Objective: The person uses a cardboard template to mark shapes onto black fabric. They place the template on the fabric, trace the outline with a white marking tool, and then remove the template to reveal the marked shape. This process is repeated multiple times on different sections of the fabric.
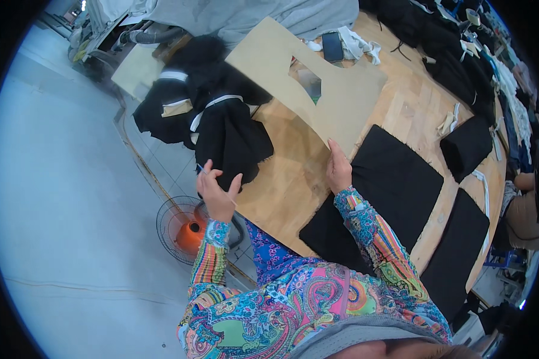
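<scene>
My right hand (339,169) grips the lower edge of a large tan card pattern (351,99), thumb on top. The card is raised and tilted over the wooden table, with an angular window cut through it. My left hand (217,192) is off the table's left edge, its fingers curled around a slim pale stick, like a pen (202,169); much of the stick is hidden by the fingers. Just beyond that hand, a heap of black fabric (233,134) with white bands hangs over the edge. Black cut fabric pieces (395,182) lie flat beside my right forearm.
Grey cloth (251,21) covers the table's far side, near a dark phone (332,46) and white scraps. More black fabric (455,66) is piled at the far right. An orange fan (190,236) stands on the floor at left. Another person's leg (524,215) shows at the right edge.
</scene>
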`<state>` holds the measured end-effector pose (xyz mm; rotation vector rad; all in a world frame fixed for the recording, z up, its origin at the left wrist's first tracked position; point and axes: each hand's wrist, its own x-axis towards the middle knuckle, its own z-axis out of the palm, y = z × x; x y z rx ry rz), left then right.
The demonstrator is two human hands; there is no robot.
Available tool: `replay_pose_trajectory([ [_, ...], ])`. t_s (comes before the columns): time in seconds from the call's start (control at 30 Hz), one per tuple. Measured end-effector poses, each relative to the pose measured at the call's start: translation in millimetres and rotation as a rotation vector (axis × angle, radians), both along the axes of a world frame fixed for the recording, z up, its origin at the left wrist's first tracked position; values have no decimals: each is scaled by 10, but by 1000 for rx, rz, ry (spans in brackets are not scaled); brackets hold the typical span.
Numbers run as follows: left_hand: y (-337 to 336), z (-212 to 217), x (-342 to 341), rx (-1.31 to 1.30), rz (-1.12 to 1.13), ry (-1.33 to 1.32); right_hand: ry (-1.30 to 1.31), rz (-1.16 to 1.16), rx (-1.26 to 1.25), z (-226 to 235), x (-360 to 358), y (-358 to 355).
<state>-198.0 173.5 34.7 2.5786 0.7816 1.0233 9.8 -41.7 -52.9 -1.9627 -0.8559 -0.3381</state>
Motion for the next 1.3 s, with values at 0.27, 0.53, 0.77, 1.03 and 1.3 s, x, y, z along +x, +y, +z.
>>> replay_pose_trajectory([
  [0.27,-177,-66,514,95,34,-174,-7,44,19,22,-19,5],
  [0.53,1154,-152,574,-171,-129,144,-18,71,48,-7,-25,48],
  [0.77,717,35,624,-270,40,295,1,64,36,-5,-3,18],
  [1.03,532,27,208,-268,8,299,-2,64,45,17,-27,57],
  [1.3,270,228,309,-48,-6,128,-28,53,61,-23,-17,32],
])
